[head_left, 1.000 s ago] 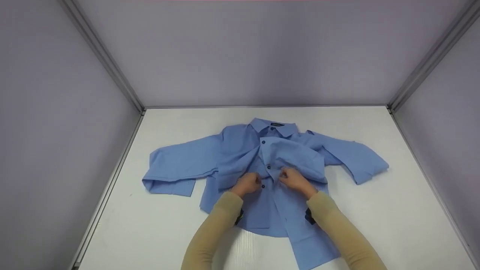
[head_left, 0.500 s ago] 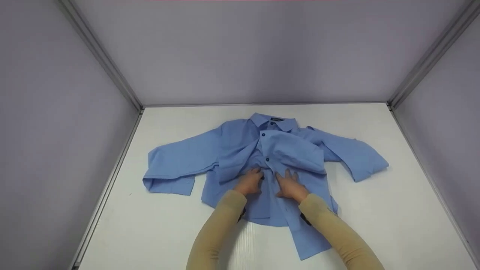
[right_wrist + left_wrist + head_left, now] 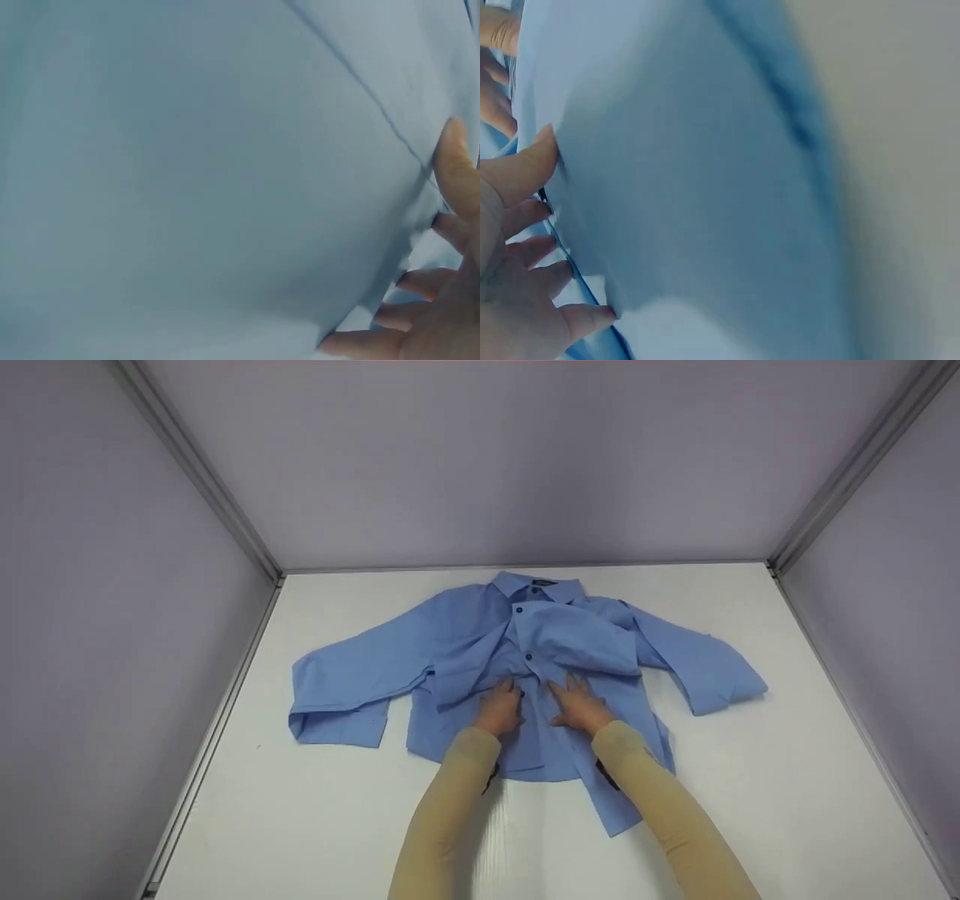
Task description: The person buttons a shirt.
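A blue button-up shirt [image 3: 465,615] lies front side up, its collar [image 3: 534,587] at the far end and both sleeves out to the sides. Its front is buttoned near the top, and the lower front edges hang apart. My left hand [image 3: 499,708] rests on the front panel with fingers spread, beside a dark button [image 3: 523,694]. To its right, my right hand [image 3: 582,706] presses on the other panel, fingers likewise spread. Both wrist views show fingertips touching the cloth, as with the left hand [image 3: 525,262] and the right hand [image 3: 442,292]. Folds bunch across the chest.
The shirt lies on a white table [image 3: 322,825]. Grey panels close in the back [image 3: 480,465] and both sides. The left sleeve [image 3: 360,675] is folded back at its cuff, and the right sleeve [image 3: 697,660] is bent toward me.
Both hands have gone from pinching the front edges to lying flat with spread fingers. The shirt has slid away from me, its lower hem now farther up the table.
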The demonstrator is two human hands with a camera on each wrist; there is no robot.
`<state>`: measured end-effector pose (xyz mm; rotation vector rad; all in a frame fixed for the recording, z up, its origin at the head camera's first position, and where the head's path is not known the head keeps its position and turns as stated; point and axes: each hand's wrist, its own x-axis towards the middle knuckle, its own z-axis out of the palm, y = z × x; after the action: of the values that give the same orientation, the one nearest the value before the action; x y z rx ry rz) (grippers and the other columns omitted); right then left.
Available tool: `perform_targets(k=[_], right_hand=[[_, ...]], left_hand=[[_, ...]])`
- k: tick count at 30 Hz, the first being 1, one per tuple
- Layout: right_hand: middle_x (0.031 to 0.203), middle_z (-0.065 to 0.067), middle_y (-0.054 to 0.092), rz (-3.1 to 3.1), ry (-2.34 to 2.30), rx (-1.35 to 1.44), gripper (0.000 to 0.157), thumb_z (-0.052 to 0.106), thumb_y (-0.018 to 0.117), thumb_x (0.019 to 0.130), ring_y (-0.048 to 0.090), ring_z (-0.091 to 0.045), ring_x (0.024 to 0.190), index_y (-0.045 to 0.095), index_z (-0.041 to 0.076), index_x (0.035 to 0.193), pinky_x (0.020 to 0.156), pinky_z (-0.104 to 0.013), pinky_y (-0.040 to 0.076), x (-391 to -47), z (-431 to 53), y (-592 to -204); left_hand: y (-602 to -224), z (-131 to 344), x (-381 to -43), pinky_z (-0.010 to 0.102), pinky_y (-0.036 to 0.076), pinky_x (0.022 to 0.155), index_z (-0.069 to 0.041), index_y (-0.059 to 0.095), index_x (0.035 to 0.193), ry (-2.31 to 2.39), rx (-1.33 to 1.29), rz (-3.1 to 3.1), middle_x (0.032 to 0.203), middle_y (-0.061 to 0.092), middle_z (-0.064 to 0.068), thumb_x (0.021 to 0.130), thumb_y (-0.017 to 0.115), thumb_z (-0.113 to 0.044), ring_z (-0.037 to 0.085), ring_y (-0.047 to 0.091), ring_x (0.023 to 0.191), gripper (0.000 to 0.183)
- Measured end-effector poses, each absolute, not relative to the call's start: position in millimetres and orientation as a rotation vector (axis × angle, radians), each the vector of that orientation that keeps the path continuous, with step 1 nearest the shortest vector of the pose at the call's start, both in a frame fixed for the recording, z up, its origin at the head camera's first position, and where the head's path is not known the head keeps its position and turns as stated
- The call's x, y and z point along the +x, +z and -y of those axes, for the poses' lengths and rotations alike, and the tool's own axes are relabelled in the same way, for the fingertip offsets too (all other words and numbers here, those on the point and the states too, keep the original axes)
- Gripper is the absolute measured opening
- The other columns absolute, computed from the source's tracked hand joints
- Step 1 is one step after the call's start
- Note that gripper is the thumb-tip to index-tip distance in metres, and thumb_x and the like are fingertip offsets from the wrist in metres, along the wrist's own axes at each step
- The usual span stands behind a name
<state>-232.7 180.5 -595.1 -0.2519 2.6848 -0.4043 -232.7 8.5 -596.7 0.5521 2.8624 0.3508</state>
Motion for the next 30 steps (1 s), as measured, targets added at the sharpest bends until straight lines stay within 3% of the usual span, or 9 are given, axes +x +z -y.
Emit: perform_targets(k=[4,7,11,14,16,18,22,25,30], right_hand=[[0.126,-0.027,0.036,-2.795,-0.444,-0.284,0.057,0.025,0.063,0.082,0.031,-0.043,0.117,0.041,-0.001,0.128,0.086,-0.055,0.033,-228.8,-182.2,-598.0],[0.099,-0.019,0.050,-2.879,-0.609,-0.275,0.032,0.015,0.060,0.082,0.048,-0.034,0.093,0.053,-0.005,0.107,0.078,-0.044,0.039,-227.4,-180.9,-596.8],[0.074,-0.009,0.048,-2.921,-0.806,-0.260,0.011,0.010,0.060,0.081,0.047,-0.023,0.068,0.052,0.002,0.082,0.063,-0.039,0.038,-226.9,-175.2,-596.4],[0.066,-0.005,0.043,-2.928,-0.821,-0.224,0.016,0.012,0.060,0.080,0.041,-0.020,0.061,0.047,0.006,0.073,0.056,-0.036,0.033,-226.5,-169.0,-597.3],[0.064,-0.004,0.042,-2.919,-0.802,-0.168,0.020,0.016,0.060,0.081,0.040,-0.019,0.058,0.045,0.008,0.071,0.056,-0.036,0.032,-227.1,-164.0,-597.0],[0.062,-0.004,0.041,-2.932,-0.775,-0.121,0.026,0.023,0.060,0.081,0.040,-0.020,0.056,0.043,0.009,0.068,0.058,-0.039,0.032,-229.4,-158.7,-597.0],[0.060,-0.006,0.046,-2.997,-0.670,-0.042,0.033,0.034,0.062,0.079,0.047,-0.023,0.057,0.045,0.010,0.064,0.067,-0.053,0.034,-232.4,-150.5,-598.5],[0.063,-0.008,0.051,-3.044,-0.567,-0.016,0.030,0.032,0.063,0.078,0.052,-0.028,0.062,0.049,0.010,0.064,0.069,-0.058,0.034,-232.6,-146.6,-600.7],[0.067,-0.012,0.055,-3.042,-0.536,-0.043,0.021,0.021,0.058,0.082,0.055,-0.032,0.066,0.053,0.006,0.068,0.066,-0.057,0.036,-234.7,-143.7,-602.2]], left_hand=[[-599.4,-7.4,-228.2,0.043,0.041,0.081,0.000,0.056,0.109,0.421,0.506,-2.938,0.121,0.045,0.017,0.076,0.069,-0.023,0.030,0.045,0.106,0.042],[-601.0,-7.4,-229.8,0.041,0.042,0.078,0.001,0.060,0.100,0.591,0.495,-2.958,0.106,0.052,0.017,0.077,0.067,-0.016,0.031,0.050,0.096,0.029],[-725.0,-16.0,-291.0,0.038,0.043,0.075,-0.008,0.061,0.099,0.876,0.517,-2.942,0.095,0.056,0.009,0.084,0.056,-0.013,0.025,0.053,0.089,0.017],[-837.5,-23.7,-347.9,0.035,0.042,0.076,-0.018,0.061,0.100,0.949,0.511,-2.910,0.094,0.057,0.001,0.087,0.050,-0.013,0.018,0.053,0.090,0.017],[-858.4,-25.8,-362.2,0.035,0.042,0.077,-0.018,0.061,0.100,0.942,0.460,-2.886,0.096,0.057,0.001,0.087,0.049,-0.010,0.018,0.053,0.091,0.019],[-838.5,-26.2,-356.7,0.034,0.042,0.076,-0.016,0.061,0.098,0.912,0.385,-2.880,0.094,0.057,0.001,0.087,0.048,-0.007,0.018,0.053,0.090,0.019],[-739.8,-24.9,-307.3,0.033,0.042,0.067,-0.011,0.057,0.090,0.927,0.245,-2.859,0.086,0.054,0.004,0.088,0.046,-0.007,0.018,0.053,0.079,0.011],[-664.9,-23.5,-270.9,0.034,0.043,0.065,-0.009,0.053,0.084,0.965,0.147,-2.784,0.082,0.054,0.005,0.090,0.046,-0.009,0.018,0.053,0.075,0.009],[-634.0,-26.4,-260.3,0.038,0.045,0.069,-0.008,0.057,0.086,0.891,0.027,-2.754,0.088,0.059,0.008,0.090,0.047,-0.012,0.023,0.057,0.083,0.012]])
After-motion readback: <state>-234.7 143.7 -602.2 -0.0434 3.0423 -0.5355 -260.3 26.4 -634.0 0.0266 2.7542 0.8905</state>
